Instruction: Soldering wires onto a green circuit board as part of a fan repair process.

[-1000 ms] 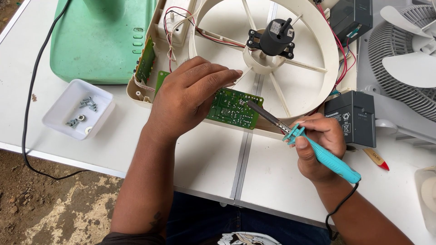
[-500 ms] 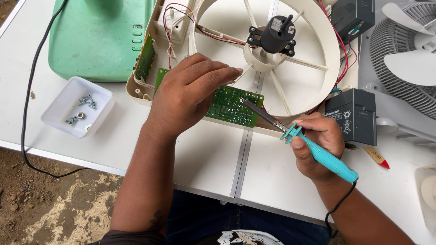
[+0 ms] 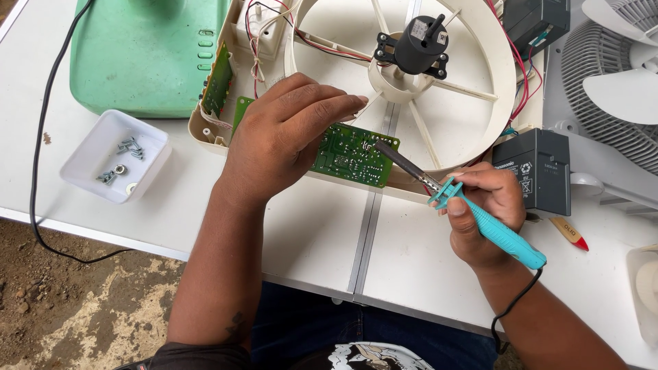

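place: outdoor repair bench | evidence: white table over bare dirt ground | on table: opened fan housing, green circuit board, soldering iron, screw tray at housing's left

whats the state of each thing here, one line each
left hand: palm down, holding the green circuit board
right hand: gripping the teal soldering iron, tip on the board
fan housing: opened up, motor and wires exposed
white tray: holds loose screws
black battery: upright beside the housing

left hand hides circuit board end
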